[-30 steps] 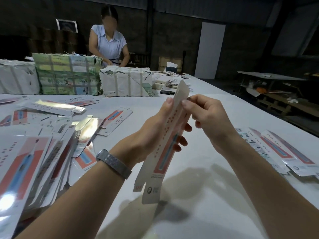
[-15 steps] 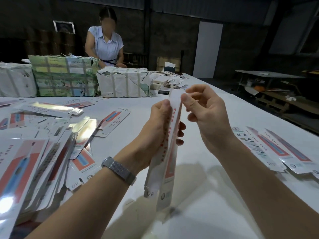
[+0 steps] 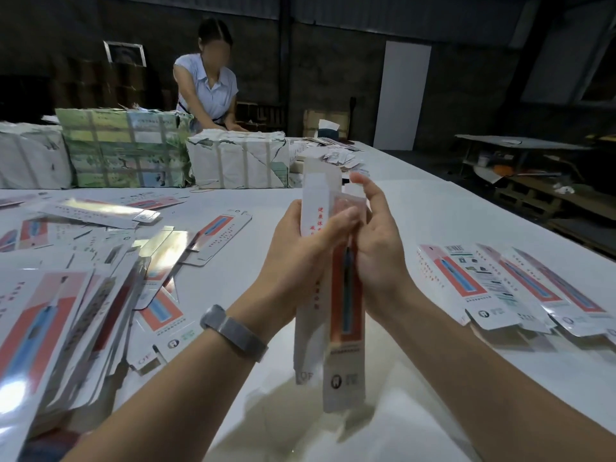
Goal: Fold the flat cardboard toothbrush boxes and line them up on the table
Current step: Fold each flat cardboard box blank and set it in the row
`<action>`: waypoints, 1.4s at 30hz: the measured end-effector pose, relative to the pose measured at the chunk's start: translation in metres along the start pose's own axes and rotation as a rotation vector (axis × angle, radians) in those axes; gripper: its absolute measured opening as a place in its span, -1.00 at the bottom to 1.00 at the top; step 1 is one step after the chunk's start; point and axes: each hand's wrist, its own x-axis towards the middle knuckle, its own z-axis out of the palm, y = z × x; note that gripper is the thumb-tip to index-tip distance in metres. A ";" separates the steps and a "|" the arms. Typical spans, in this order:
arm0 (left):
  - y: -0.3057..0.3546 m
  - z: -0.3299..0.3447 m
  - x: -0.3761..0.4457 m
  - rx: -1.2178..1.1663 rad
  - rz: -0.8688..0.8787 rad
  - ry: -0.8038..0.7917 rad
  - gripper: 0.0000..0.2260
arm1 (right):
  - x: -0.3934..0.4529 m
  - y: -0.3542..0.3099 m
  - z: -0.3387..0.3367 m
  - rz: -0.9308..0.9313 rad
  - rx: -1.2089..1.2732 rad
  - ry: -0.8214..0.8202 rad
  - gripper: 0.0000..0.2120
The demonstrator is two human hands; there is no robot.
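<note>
Toothbrush box (image 3: 343, 328) stands upright above the table (image 3: 433, 221), half-opened, red panel facing us; left hand (image 3: 300, 255) grips its white side, right hand (image 3: 376, 248) cups the other edge, fingers loosely curled.

Red Chinese characters are being shown in a column down the white side panel of the held box (image 3: 315, 261), too blurred to be read, and the letters "OF" are being shown on its lower flap, beside a tooth logo on the front panel's foot. "OF" is also being displayed on a flap of a flat box (image 3: 160, 331) in the pile at the left. A barcode and small illegible print are being displayed on the nearest flat box of the row (image 3: 480, 281) at the right.
</note>
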 end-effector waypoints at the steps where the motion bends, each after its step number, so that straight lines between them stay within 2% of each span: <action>1: -0.001 0.000 0.001 0.051 0.053 0.057 -0.56 | -0.001 -0.001 0.001 -0.005 0.014 0.017 -0.70; 3: -0.004 -0.003 0.002 0.167 0.194 0.124 -0.56 | -0.003 -0.006 0.004 -0.020 0.026 0.026 -0.70; 6: -0.005 -0.003 0.003 0.236 0.299 0.048 -0.63 | -0.005 -0.011 0.006 -0.035 0.038 0.017 -0.67; 9: -0.008 0.001 0.005 0.208 0.272 -0.091 -0.67 | -0.004 -0.010 0.005 -0.027 0.079 0.029 -0.65; 11: -0.009 0.001 0.006 0.181 0.260 -0.125 -0.69 | -0.004 -0.009 0.004 -0.027 0.108 0.017 -0.64; 16: -0.013 0.002 0.003 0.057 0.295 -0.134 -0.74 | -0.004 -0.005 0.005 -0.038 0.123 -0.005 -0.63; 21: -0.011 0.005 0.004 -0.061 0.290 -0.126 -0.83 | -0.001 -0.006 0.000 -0.040 0.108 0.062 -0.79; 26: -0.011 0.004 0.004 -0.013 0.243 -0.137 -0.84 | -0.004 -0.007 0.000 -0.057 0.013 0.062 -0.82; 31: -0.011 0.002 0.005 -0.005 0.132 -0.161 -0.96 | -0.002 -0.004 -0.002 -0.052 0.018 0.117 -0.85; 36: -0.013 0.001 0.005 0.023 0.071 -0.160 -0.83 | 0.004 -0.002 -0.006 -0.057 -0.015 0.171 -0.78; 40: -0.014 -0.004 0.008 0.022 0.081 -0.183 -0.81 | 0.006 -0.002 -0.006 0.009 0.022 0.137 -0.87; 42: -0.016 -0.005 0.008 0.075 0.104 -0.215 -0.81 | 0.008 -0.004 -0.007 0.035 0.025 0.140 -0.84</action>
